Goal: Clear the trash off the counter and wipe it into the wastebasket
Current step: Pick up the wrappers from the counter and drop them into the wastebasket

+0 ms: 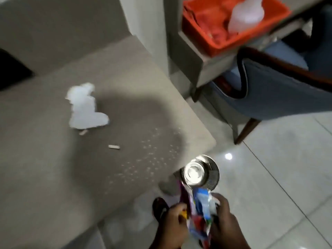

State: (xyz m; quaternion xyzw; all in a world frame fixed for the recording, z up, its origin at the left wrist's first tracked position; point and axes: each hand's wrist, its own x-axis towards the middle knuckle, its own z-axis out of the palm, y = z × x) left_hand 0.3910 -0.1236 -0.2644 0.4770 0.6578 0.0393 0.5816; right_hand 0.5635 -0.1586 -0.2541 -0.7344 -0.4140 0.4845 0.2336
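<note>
While the grey counter [53, 177] fills most of the view, its corner ends just beside a shiny metal wastebasket [200, 174] standing on the pale tiled floor [278, 177], and that bin is where everything has to end up. Beyond it stand a blue chair [280, 90] and an orange tray [215, 40] with a pale bottle in it, neither part of the job. On the counter lies a crumpled white tissue [86, 106], well apart from the bin, with two small stubs [113, 147] below it and a scatter of fine crumbs [152, 159] spreading toward the corner. Both hands are low in front of the body, just short of the bin: the left hand [175, 223] is curled shut on colourful wrappers [199, 212], and the right hand [224, 225] is closed on the same bundle from the other side. The step in hand looks like dropping this bundle, so it would pay to carry it fully over the basket's mouth before either hand lets go; the frame is blurred, and whether the top is open cannot be told. After that, the tissue and stubs should go first, and the crumbs are best swept toward the corner nearest the bin.
</note>
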